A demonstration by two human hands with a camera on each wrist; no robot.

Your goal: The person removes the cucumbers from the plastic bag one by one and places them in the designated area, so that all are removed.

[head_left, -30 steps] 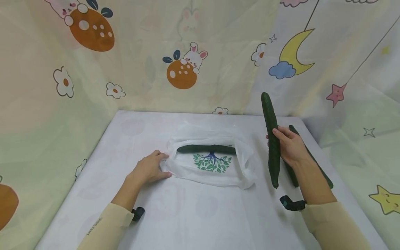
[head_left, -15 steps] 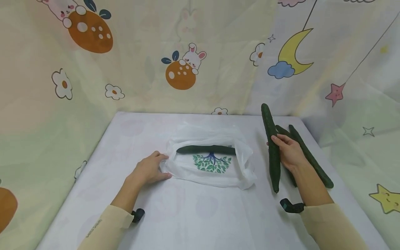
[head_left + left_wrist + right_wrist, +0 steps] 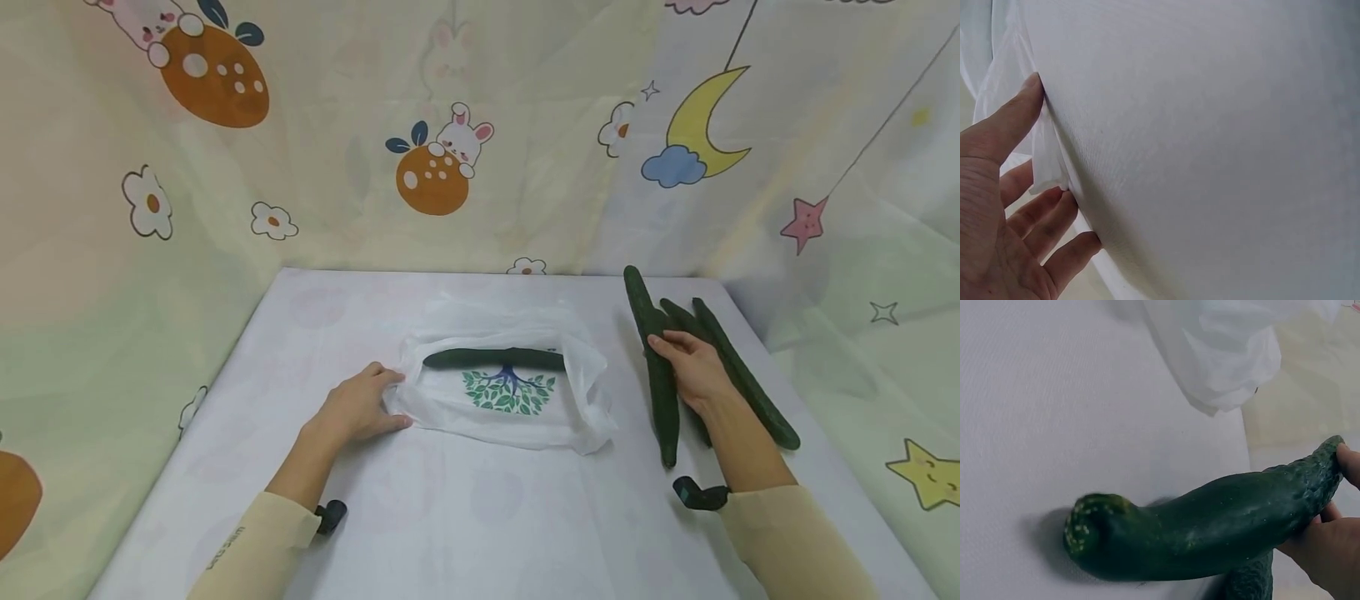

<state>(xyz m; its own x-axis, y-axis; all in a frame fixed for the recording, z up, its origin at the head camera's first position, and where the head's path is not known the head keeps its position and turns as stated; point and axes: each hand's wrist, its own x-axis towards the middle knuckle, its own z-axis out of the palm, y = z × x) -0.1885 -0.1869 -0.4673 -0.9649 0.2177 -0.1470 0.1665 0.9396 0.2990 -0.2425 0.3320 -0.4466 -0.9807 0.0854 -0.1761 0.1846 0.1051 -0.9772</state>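
Observation:
My right hand (image 3: pixel 696 372) grips a long dark green cucumber (image 3: pixel 662 392) around its middle, at the right of the table in the head view. In the right wrist view, the blunt end of this cucumber (image 3: pixel 1210 525) is close over the white cloth. Two more cucumbers lie beside it, one (image 3: pixel 750 383) to the right and another (image 3: pixel 681 315) partly behind the hand. My left hand (image 3: pixel 358 406) rests at the left edge of a white plastic bag (image 3: pixel 480 429), thumb and fingers spread apart. Another cucumber (image 3: pixel 491 358) lies across the bag's opening, above a printed green tree.
A white cloth covers the table (image 3: pixel 465 517). Patterned curtains (image 3: pixel 337 142) hang behind it and at both sides. A small black wrist camera (image 3: pixel 699 493) sits at the right cuff, and a second one (image 3: pixel 331 517) at the left.
My right hand has lowered the cucumber toward the table, near the other two. The left hand and the bag have stayed in place.

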